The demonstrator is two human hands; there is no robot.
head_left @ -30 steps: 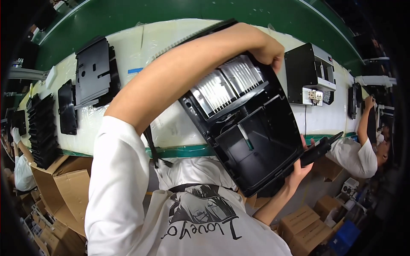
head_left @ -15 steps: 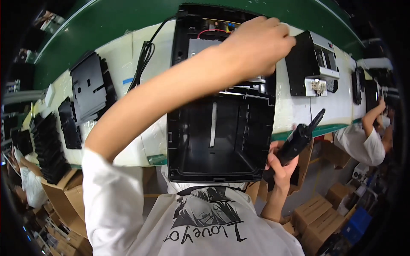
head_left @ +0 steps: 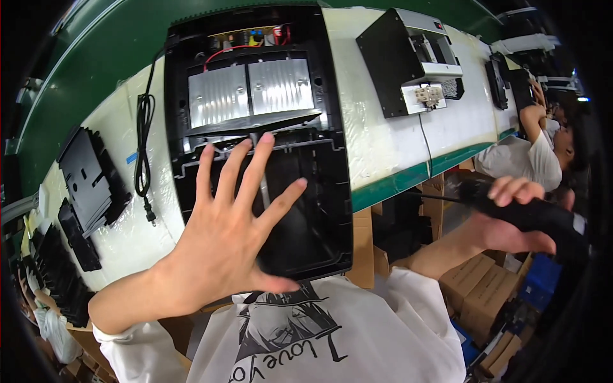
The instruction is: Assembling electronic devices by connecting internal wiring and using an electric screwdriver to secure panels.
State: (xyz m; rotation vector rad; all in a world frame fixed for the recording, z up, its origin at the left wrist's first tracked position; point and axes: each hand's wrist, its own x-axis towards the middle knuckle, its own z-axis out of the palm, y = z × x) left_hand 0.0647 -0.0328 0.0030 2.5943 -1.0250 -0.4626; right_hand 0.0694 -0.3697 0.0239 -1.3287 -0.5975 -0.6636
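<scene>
A large black plastic housing lies open on the bench in front of me. Two shiny ribbed metal plates sit side by side in its far half, with a dark strip along their near edge. My left hand is open, fingers spread, over the middle of the housing; its fingertips reach close to that strip. Whether they touch anything I cannot tell. Out to the right, beyond the bench edge, my right hand is wrapped round a black electric screwdriver, blurred, its bit end pointing left.
A screw feeder stands right of the housing. To the left lie a coiled black power cord, stacked dark panels and a black pile. Cardboard boxes are below right. Another person works at the far right.
My left hand has come back from the housing's far right and spread over its middle. My right hand has swung rightward with the screwdriver, which has turned. My view has shifted right.
</scene>
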